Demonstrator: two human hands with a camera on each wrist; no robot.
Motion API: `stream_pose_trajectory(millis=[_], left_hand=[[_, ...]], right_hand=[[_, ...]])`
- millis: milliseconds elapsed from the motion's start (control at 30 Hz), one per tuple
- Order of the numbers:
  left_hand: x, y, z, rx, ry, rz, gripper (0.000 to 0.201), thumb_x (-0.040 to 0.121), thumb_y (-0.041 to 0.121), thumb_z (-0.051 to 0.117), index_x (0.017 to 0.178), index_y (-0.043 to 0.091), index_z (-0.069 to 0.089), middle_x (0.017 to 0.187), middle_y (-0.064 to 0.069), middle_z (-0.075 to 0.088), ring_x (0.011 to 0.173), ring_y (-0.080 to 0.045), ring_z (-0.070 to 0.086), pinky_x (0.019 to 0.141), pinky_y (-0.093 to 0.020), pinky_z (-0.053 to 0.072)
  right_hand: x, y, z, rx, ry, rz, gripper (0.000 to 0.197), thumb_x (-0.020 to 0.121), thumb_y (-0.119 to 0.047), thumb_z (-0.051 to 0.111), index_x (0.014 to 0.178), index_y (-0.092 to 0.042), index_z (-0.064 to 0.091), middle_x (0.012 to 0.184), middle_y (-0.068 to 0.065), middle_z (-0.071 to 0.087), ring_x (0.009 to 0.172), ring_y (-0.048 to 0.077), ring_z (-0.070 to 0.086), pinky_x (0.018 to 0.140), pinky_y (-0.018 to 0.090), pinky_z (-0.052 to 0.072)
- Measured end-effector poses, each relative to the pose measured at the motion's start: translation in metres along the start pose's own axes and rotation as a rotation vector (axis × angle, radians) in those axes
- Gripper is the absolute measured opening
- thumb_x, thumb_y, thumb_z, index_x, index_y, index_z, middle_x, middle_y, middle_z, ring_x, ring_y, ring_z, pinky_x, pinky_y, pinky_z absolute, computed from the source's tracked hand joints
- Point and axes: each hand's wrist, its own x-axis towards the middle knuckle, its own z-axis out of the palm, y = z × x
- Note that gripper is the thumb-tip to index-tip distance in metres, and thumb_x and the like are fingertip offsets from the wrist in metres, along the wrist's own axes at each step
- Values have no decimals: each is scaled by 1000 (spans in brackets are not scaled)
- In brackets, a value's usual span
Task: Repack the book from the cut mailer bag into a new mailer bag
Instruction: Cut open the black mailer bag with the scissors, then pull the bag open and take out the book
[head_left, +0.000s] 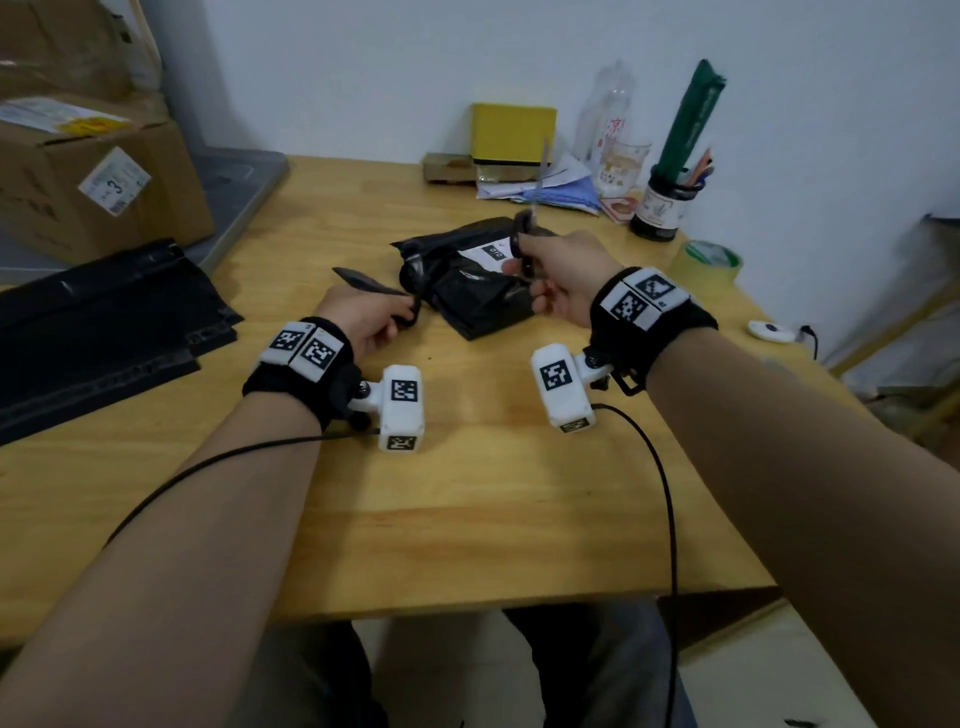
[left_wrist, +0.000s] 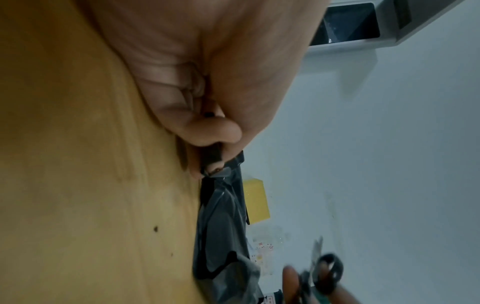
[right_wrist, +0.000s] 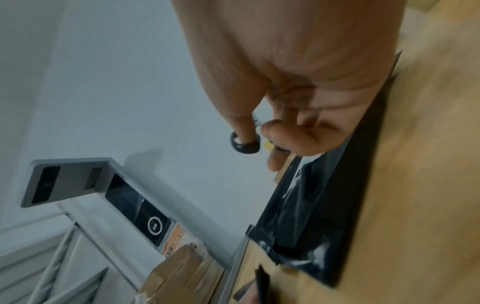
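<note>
Your two bare forearms fill the bottom of the head view, each with a black wrist strap carrying white coded markers and a small white camera block. Your left hand (head_left: 363, 317) sits low on the pale wooden tabletop (head_left: 467, 493), fingers curled, pinching a narrow black plastic strip (head_left: 371, 285) whose free end points away to the left. The left wrist view shows thumb and fingertips (left_wrist: 213, 131) squeezed together on that dark film, right at the near left corner of the crumpled black plastic mailer bag (head_left: 467, 291).

Your right hand (head_left: 558, 278) hovers just above the bag's right side, thumb and fingers threaded through the black loop handles of a pair of scissors (head_left: 524, 234); the blades point up and away from you, blurred. The right wrist view shows one black ring round your thumb (right_wrist: 242, 133), the other fingers curled in.

The mailer bag lies flat in the middle of the table between your hands, a white shipping label (head_left: 488, 254) on top. The book is not in sight; I cannot tell whether it is inside.

Further out: a stack of flat black mailer bags (head_left: 104, 322) on the left, a brown cardboard box (head_left: 88, 182) behind it, a yellow box (head_left: 511, 132) against the wall, a dark pen pot (head_left: 662, 210), and a roll of green-cored tape (head_left: 709, 265) at the right edge.
</note>
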Motion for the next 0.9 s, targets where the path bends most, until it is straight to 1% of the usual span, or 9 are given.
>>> stream_pose_trajectory(millis=[133, 267, 367, 533, 600, 700, 767, 833, 900], left_hand=[[-8, -4, 2, -17, 20, 23, 7, 89, 3, 69, 90, 9, 71, 69, 0, 60, 36, -5, 42, 38, -13, 42], [-20, -10, 3, -114, -7, -3, 6, 90, -1, 67, 90, 5, 68, 76, -5, 60, 47, -6, 47, 43, -15, 52], [-31, -15, 3, -155, -5, -18, 7, 90, -1, 66, 97, 1, 67, 82, -9, 62, 49, -7, 49, 44, -16, 53], [-49, -22, 1, -188, 20, -21, 16, 89, -3, 67, 104, -1, 66, 80, -9, 61, 54, -9, 47, 42, -17, 52], [-54, -24, 0, -196, 23, -21, 18, 89, -3, 67, 107, -2, 66, 84, -10, 62, 55, -9, 47, 41, -17, 51], [-62, -27, -1, -227, 44, -14, 17, 88, -4, 67, 106, -3, 65, 86, -13, 62, 54, -10, 46, 40, -17, 50], [-66, -29, -1, -251, 69, -7, 17, 88, -5, 67, 105, -4, 66, 82, -12, 61, 53, -11, 45, 39, -17, 49], [-69, -29, -2, -263, 84, -9, 16, 88, -4, 67, 104, -4, 66, 81, -12, 62, 52, -11, 46, 40, -17, 50], [-73, -31, -3, -262, 89, -5, 15, 87, -3, 68, 102, -4, 68, 84, -13, 64, 51, -11, 47, 42, -17, 51]], right_hand=[[-11, 11, -36, -42, 148, 149, 7, 103, -10, 52, 109, -10, 54, 79, 5, 55, 57, 16, 48, 47, 25, 41], [-24, 23, -59, -108, 166, 282, 36, 100, -12, 56, 134, -10, 44, 86, 9, 47, 62, 24, 57, 53, 32, 49], [-31, 30, -66, -100, 156, 294, 59, 95, -17, 65, 146, -16, 36, 89, 8, 47, 61, 28, 64, 73, 41, 57], [-45, 19, -63, -133, 113, 293, 46, 95, -16, 66, 133, -4, 45, 112, 17, 51, 98, 37, 68, 90, 45, 57], [-49, 17, -60, -167, 103, 253, 37, 94, -12, 67, 125, -3, 48, 119, 20, 50, 102, 41, 66, 96, 47, 56], [-56, 18, -52, -196, 52, 151, 23, 94, -12, 61, 116, -10, 55, 138, 21, 54, 113, 36, 62, 97, 49, 56], [-60, 18, -47, -240, 33, 87, 20, 95, -15, 57, 113, -13, 49, 140, 19, 55, 117, 33, 62, 96, 49, 57], [-63, 15, -43, -253, 62, 59, 23, 94, -17, 60, 113, -11, 49, 122, 17, 62, 103, 34, 69, 81, 43, 61], [-67, 12, -37, -247, 58, 72, 26, 95, -18, 63, 116, -6, 56, 104, 12, 67, 75, 26, 68, 59, 32, 56]])
